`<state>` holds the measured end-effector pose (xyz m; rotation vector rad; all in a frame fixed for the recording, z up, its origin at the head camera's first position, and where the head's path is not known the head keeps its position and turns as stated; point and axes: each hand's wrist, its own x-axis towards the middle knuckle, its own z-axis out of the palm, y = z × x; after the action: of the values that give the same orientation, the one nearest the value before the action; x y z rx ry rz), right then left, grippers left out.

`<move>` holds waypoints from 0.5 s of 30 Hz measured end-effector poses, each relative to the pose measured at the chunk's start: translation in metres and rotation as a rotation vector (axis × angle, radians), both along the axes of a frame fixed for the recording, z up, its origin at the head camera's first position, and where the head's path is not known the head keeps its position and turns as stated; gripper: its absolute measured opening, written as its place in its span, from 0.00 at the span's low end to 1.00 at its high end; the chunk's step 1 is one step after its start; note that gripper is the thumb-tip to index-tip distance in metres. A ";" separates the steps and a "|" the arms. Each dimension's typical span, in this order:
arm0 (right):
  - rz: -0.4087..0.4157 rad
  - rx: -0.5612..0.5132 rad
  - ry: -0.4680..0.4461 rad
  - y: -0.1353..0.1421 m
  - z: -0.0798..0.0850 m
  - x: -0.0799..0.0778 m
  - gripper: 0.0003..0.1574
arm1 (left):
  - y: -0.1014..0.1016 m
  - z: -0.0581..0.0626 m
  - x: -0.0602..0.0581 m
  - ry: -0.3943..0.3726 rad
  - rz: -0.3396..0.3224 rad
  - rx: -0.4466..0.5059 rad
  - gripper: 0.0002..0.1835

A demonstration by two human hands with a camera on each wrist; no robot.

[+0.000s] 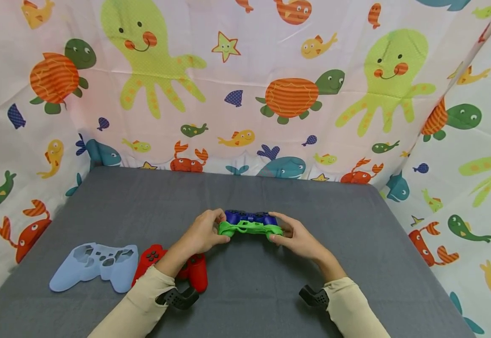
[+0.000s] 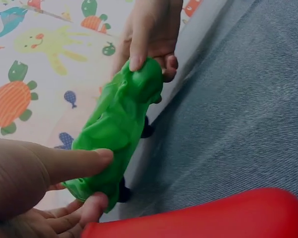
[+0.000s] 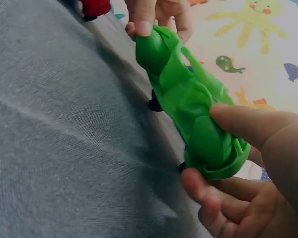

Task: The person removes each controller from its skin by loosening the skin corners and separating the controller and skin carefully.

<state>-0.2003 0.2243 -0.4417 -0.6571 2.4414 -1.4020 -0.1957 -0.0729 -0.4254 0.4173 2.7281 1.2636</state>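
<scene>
So closest in there's two cream sleeves (image 1: 135,305), each with a black gadget (image 1: 181,298) at the wrist. A red controller (image 1: 198,273) lies on the grey-covered counter (image 1: 249,300), on the near side of the left hand (image 1: 203,231) and partly hidden under that forearm, with a light blue cover (image 1: 95,271) just beside it, further out left. Then the hands: left one and right hand (image 1: 298,237) are apart, each pinching one end of a green cover (image 1: 251,228). A dark blue controller (image 1: 251,217) is between them too, at the cover's far side. Way past the hands hangs a sea-creature cloth (image 1: 245,112).
</scene>
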 end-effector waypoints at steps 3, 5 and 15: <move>0.005 -0.014 0.012 -0.001 0.000 -0.001 0.41 | -0.001 -0.002 -0.001 -0.042 0.014 0.045 0.19; -0.007 -0.024 0.011 -0.001 0.000 -0.002 0.41 | -0.001 -0.003 -0.001 -0.059 0.045 0.078 0.20; -0.019 -0.111 -0.068 0.005 -0.004 -0.004 0.44 | 0.003 -0.006 -0.003 0.009 0.115 0.068 0.19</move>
<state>-0.2039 0.2294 -0.4458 -0.6017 2.3376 -1.5509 -0.1983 -0.0700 -0.4312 0.2758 2.7588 1.3881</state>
